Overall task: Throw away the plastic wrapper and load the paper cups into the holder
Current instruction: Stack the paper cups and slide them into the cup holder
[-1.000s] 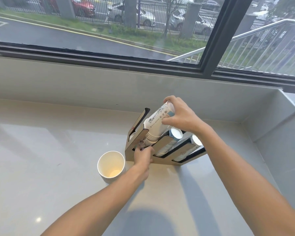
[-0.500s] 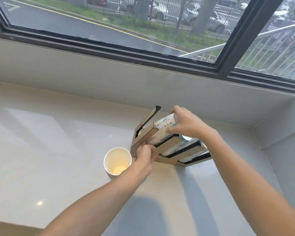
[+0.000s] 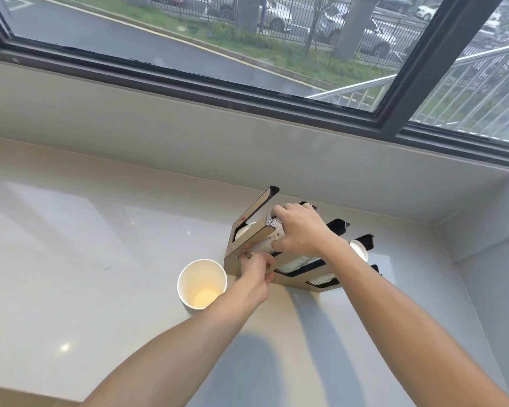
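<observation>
A: Right hand point(image 3: 301, 230) clamped on printed white paper-cup stack point(image 3: 272, 237), lying half inside 2nd slot of slanted tan cardboard holder w/ black slots point(image 3: 234, 259).

B: Left hand point(image 3: 254, 267) pinched on holder's front edge. Risk?

A: Could jam on slot lip if pushed crooked; might shove holder into lone white open cup point(image 3: 202, 283) just beside. No wrapper in sight.
</observation>
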